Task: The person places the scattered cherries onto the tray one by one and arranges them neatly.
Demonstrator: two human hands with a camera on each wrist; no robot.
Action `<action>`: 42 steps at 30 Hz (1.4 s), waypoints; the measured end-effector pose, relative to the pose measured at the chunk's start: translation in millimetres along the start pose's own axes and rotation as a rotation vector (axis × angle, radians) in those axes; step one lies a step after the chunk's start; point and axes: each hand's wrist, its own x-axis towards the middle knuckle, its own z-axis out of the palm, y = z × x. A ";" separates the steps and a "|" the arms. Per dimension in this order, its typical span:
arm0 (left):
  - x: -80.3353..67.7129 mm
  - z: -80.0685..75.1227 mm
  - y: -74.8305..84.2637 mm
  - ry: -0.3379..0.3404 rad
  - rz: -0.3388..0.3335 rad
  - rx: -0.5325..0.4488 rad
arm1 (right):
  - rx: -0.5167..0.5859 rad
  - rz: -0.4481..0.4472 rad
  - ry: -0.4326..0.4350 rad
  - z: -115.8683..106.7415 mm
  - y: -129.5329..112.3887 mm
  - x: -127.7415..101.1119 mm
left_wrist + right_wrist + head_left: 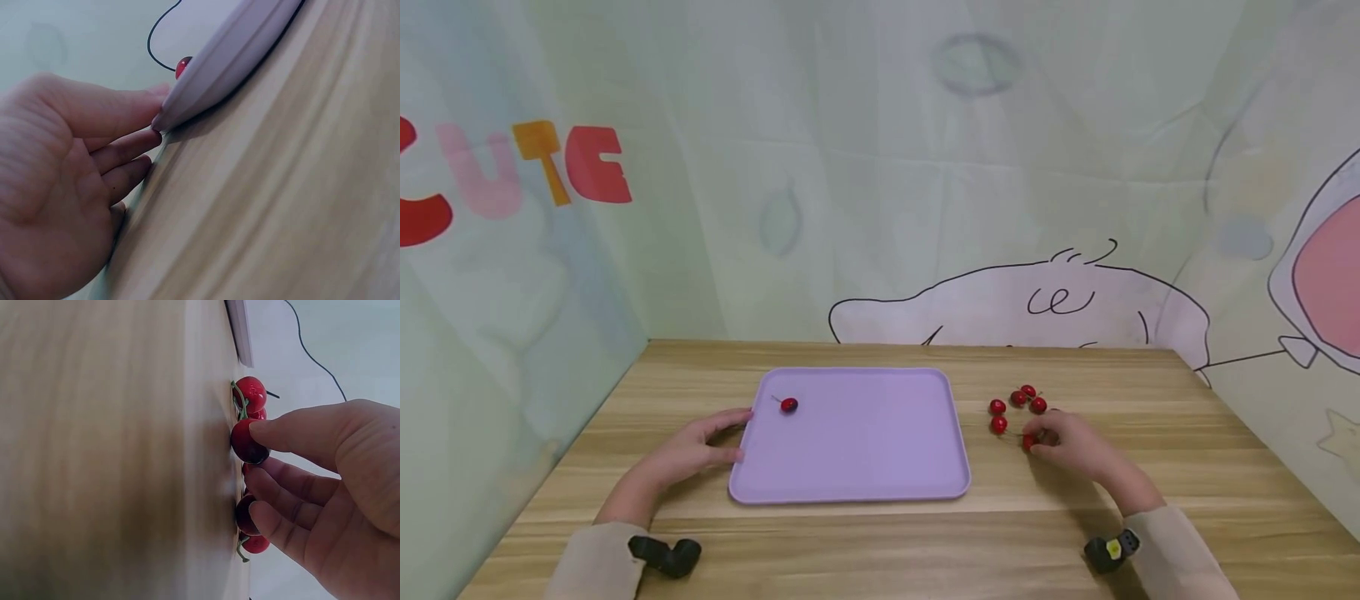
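The right hand (1071, 446) rests on the light wooden table (880, 533), its thumb and forefinger pinching a dark red cherry (248, 442) against the tabletop; in the right wrist view the thumb tip lies on top of the fruit and the forefinger closes in just under it. The remaining fingers (281, 522) curl loosely over more small red cherries (253, 540) lying directly beneath them. Just beyond the fingertips, a loose cluster of red cherries (1017, 404) sits on the wood, between the hand and the far table edge.

The left hand (696, 450) lies with straight, relaxed fingers (125, 150) touching the left rim of the flat lilac plastic tray (850, 437), gripping nothing. A single red cherry with a stem (787, 405) lies in the tray near those fingertips, close to the far left corner.
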 end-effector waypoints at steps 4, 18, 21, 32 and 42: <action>-0.1 0.0 0.2 0.001 0.002 0.002 | -0.002 -0.011 0.000 0.7 -0.8 -0.3; -1.3 0.3 1.2 -0.002 -0.005 -0.014 | 0.019 0.012 -0.007 2.6 -0.3 -0.6; -1.5 0.2 1.1 -0.003 -0.003 -0.015 | 0.027 0.022 -0.008 2.3 -1.7 -1.2; -2.3 0.5 2.2 0.003 -0.006 -0.012 | 0.074 -0.014 0.025 -7.0 -7.8 5.9; -2.6 0.9 2.1 0.003 -0.001 -0.004 | 0.071 -0.084 0.091 -11.6 -21.0 18.5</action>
